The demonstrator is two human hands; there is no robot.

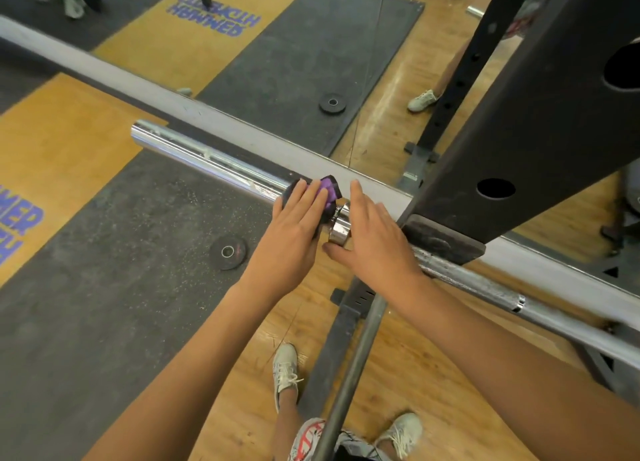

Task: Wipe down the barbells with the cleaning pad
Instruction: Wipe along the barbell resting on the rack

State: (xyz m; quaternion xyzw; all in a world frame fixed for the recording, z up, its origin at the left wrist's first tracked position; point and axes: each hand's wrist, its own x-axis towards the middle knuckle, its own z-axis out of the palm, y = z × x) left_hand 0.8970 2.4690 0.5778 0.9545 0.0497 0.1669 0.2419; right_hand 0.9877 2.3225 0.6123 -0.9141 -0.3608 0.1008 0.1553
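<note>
Gym floor (398, 356) of yellow wood, with a black rubber mat (121, 252) laid on it on the left and a wall mirror (311, 44) rising behind. One black rack upright (519, 131), pierced with round holes, crosses the upper right.

One barbell (194, 155) rests at the rack. Its long axis runs diagonally from lower right to upper left, and the smooth chrome sleeve points its free end to the upper left, above the mat. The knurled shaft continues to the lower right. One thin dark rod (356, 363) runs beneath the arms towards the lower edge.

Two hands meet at the sleeve's inner end. The left hand (298, 228) lies with fingers nearly straight across the cleaning pad, pressing it onto the sleeve; its thumb is hidden. The right hand (374, 242), fingers extended and thumb spread, rests over the collar just beside the pad, holding nothing.

Two pale laced shoes (285, 367) stand on the wood below. One small black weight plate (228, 252) lies flat on the mat, near the left wrist. One cleaning pad (327, 190), purple and black, sits folded over the sleeve beside the collar.
</note>
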